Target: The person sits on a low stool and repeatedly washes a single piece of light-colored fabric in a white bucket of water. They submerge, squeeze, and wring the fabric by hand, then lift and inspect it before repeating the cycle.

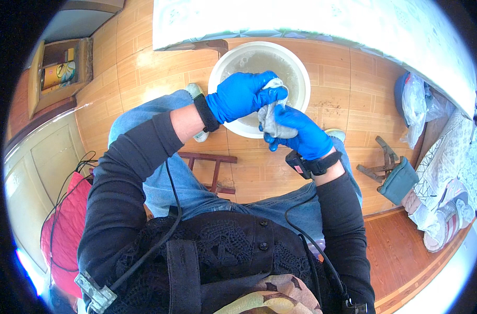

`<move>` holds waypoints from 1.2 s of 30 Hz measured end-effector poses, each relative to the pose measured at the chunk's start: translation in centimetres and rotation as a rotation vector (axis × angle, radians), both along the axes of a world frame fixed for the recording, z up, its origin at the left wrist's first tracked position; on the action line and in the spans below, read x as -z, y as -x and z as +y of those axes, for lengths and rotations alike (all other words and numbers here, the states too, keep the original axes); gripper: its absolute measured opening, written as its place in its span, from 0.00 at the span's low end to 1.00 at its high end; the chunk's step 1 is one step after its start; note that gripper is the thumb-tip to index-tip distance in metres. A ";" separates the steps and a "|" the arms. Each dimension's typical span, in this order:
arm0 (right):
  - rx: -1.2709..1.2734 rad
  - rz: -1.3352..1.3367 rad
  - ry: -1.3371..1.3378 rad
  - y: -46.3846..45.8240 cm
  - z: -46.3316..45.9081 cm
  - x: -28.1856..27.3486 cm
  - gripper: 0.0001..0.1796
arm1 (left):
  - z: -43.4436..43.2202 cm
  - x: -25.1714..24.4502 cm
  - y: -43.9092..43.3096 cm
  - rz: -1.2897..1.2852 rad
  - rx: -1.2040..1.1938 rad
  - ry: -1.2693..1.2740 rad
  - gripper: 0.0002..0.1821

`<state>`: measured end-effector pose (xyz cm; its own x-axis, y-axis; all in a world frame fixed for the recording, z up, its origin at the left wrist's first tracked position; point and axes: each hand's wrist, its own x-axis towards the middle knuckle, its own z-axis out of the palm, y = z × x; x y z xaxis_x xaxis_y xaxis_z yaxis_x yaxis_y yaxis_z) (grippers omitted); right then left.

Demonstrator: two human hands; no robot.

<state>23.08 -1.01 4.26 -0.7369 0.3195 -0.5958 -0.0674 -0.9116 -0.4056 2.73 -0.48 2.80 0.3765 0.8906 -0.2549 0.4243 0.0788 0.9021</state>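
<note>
A white round basin (pixel 302 74) of cloudy, sudsy water stands on the floor in front of me. Over its near half, both my hands, in blue rubber gloves, grip a wet grey cloth (pixel 270 117). My left hand (pixel 242 96) is closed around the cloth's upper end. Lower and to the right, my right hand (pixel 301 131) has its fingers around the cloth's lower part. The cloth is bunched and looks twisted between them. Part of it is hidden by the gloves.
A table with a pale patterned cover (pixel 262 17) lies beyond the basin. A reddish wooden frame (pixel 216 174) is between my legs. At right are a folding stool (pixel 397 180), plastic bags (pixel 415 106) and fabric. An open drawer (pixel 87 59) is at upper left.
</note>
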 end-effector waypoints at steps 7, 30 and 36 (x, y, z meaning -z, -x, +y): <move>-0.536 -0.542 -0.637 2.4 -0.1 2.0 0.17 | -0.3 1.3 -1.5 0.457 0.145 -0.022 0.24; -0.308 -0.713 -1.066 2.5 -1.2 3.8 0.32 | -0.9 3.2 -1.4 0.535 0.117 -0.084 0.24; -0.473 -0.906 -1.133 1.9 -2.3 3.3 0.40 | -0.9 5.0 -1.3 0.190 0.139 0.151 0.24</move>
<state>21.20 -3.26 1.00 -0.4324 0.7508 -0.4993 0.7789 0.0320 -0.6264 4.06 -1.40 -2.25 0.4252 0.7803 -0.4587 0.6012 0.1354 0.7876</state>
